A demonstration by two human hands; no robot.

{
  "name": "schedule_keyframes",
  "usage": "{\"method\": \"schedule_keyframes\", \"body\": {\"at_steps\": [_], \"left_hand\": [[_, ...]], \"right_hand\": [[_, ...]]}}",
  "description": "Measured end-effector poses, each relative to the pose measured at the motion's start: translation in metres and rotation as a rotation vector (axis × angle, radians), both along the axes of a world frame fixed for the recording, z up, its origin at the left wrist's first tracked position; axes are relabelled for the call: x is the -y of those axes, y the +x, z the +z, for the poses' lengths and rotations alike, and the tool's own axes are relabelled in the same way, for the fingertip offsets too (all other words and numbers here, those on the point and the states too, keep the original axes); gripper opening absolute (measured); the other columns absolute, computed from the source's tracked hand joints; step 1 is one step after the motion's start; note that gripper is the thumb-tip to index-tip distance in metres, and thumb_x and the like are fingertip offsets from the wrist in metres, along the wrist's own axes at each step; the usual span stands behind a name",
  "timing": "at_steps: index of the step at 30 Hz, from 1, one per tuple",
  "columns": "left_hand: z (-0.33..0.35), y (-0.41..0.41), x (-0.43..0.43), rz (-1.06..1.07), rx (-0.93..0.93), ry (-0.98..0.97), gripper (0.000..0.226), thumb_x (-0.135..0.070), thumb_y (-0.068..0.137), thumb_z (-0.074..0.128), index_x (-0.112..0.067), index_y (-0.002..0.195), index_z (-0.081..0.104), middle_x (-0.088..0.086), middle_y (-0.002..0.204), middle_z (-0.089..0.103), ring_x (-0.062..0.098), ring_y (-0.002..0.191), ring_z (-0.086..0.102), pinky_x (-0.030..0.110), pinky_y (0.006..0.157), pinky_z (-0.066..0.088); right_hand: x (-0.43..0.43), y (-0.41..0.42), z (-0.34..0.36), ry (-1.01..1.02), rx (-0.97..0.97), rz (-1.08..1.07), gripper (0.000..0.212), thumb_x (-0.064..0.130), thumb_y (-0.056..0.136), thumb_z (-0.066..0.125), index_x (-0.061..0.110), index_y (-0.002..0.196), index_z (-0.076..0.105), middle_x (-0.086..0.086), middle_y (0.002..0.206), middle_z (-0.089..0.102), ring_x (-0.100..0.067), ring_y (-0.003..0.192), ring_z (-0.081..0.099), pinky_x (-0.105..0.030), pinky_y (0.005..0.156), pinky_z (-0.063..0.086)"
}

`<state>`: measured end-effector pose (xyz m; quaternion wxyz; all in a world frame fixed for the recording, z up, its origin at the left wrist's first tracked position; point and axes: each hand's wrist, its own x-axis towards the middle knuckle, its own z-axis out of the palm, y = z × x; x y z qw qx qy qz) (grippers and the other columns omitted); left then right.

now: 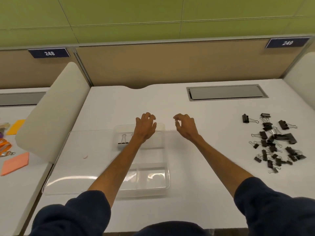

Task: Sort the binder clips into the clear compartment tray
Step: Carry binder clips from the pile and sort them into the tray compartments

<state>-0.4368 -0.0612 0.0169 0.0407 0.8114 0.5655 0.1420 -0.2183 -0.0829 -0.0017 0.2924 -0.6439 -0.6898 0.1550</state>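
Tray (151, 189) holds one clip (123, 140), far-left compartment; I see left hand (145, 128) and right hand (186, 127) loosely curled, empty; clip pile (274, 139) right on white desk (196, 167).

1. The left hand (144, 126) and forearm cover part of the clear tray (160, 186), hiding most of one clip (132, 134).
2. Heaped binder clips (274, 142) overlap; number unclear.
3. The left edge cuts off an orange strap (4, 147).

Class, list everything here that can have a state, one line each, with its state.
Tray: open, lid laid flat to its left.
Clip: in the tray's far-left compartment.
Pile: loose on the desk, unsorted.
Left hand: above the tray, empty.
Right hand: right of the tray, empty.
Hatch: shut.
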Motion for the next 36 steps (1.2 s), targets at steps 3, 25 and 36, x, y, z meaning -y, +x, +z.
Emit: {"method": "schedule_keyframes", "body": {"at_steps": [3, 25, 36], "left_hand": [[-0.002, 0.036, -0.001, -0.033, 0.006, -0.017, 0.027, -0.029, 0.097, 0.046, -0.015, 0.118, 0.055, 0.004, 0.122, 0.052, 0.023, 0.114, 0.047, 0.042, 0.089, 0.033], [-0.031, 0.29, 0.007, -0.19, 0.073, -0.26, 0.043, 0.002, 0.077, 0.048, -0.012, 0.118, 0.048, 0.005, 0.121, 0.048, 0.024, 0.108, 0.048, 0.037, 0.086, 0.039], [-0.037, 0.396, -0.01, -0.3, 0.052, -0.292, 0.047, 0.009, 0.077, 0.046, -0.011, 0.12, 0.047, 0.006, 0.123, 0.05, 0.027, 0.106, 0.049, 0.037, 0.082, 0.042]], "right_hand": [[0.009, 0.036, 0.001, -0.011, -0.001, -0.069, 0.025, 0.015, 0.091, 0.051, 0.019, 0.114, 0.06, 0.005, 0.105, 0.067, -0.019, 0.104, 0.055, -0.037, 0.087, 0.034], [0.056, 0.309, -0.014, -0.097, 0.011, -0.394, 0.028, 0.029, 0.099, 0.043, 0.014, 0.12, 0.054, -0.007, 0.119, 0.056, -0.026, 0.111, 0.053, -0.048, 0.093, 0.042], [0.059, 0.41, -0.031, -0.153, 0.032, -0.519, 0.032, 0.033, 0.1, 0.042, 0.013, 0.124, 0.052, -0.009, 0.126, 0.054, -0.027, 0.117, 0.051, -0.049, 0.094, 0.043]]}}
